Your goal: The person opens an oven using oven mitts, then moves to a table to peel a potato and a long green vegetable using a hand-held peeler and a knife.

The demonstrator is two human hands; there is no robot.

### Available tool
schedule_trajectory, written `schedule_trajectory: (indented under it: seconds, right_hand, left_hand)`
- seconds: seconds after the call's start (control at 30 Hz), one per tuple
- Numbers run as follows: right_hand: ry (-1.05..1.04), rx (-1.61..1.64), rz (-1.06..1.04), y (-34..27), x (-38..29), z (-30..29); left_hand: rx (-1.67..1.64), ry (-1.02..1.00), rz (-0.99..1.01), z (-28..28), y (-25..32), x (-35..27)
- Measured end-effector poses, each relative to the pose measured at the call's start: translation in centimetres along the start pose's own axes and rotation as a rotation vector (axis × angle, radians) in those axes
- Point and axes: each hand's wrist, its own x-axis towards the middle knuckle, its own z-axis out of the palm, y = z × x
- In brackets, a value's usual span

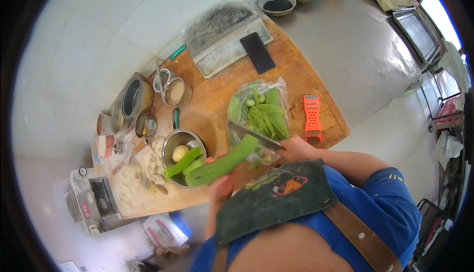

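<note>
My left hand (221, 185) grips a long ridged green gourd (222, 162), its near end over the rim of a steel bowl (202, 138). My right hand (296, 148) holds a knife (259, 135) by the handle, the blade lying across the gourd's far end. Inside the bowl are a peeled potato (180, 153) and a green pepper (183, 162), with another green piece partly hidden by the gourd. Beyond the knife, a clear plastic bag (281, 85) holds green vegetables and peelings (264, 118).
An orange grater-peeler (311, 116) lies right of the bag on the wooden board (207, 112). Behind are a phone (257, 52) and a floury scale (229, 31). Dough strips (152, 161), small containers and a deep metal pot (137, 96) stand left.
</note>
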Motion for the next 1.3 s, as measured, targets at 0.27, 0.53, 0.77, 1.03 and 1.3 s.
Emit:
schedule_trajectory:
  seconds: [0.27, 0.53, 0.77, 1.03, 1.3]
  right_hand:
    - [-0.136, -0.354, -0.025, -3.0, 1.0, -2.8]
    - [0.062, -0.576, -0.341, -3.2, -0.1, -5.6]
    - [0.465, -0.599, 0.310, 6.2, -0.5, -13.5]
    - [0.737, -0.578, 0.167, 10.5, 6.2, -13.2]
    - [0.518, -0.445, 0.504, 6.1, 0.4, -5.9]
  left_hand:
    - [0.250, -0.053, 0.020, 2.1, 5.9, 2.9]
    - [0.590, -0.093, -0.484, 5.9, 0.3, 7.9]
    - [0.269, 0.277, -0.472, 3.9, 1.3, 8.9]
    - [0.250, 0.285, -0.605, 2.6, -3.2, 8.1]
    - [0.325, 0.334, -0.539, 4.7, -1.8, 7.0]
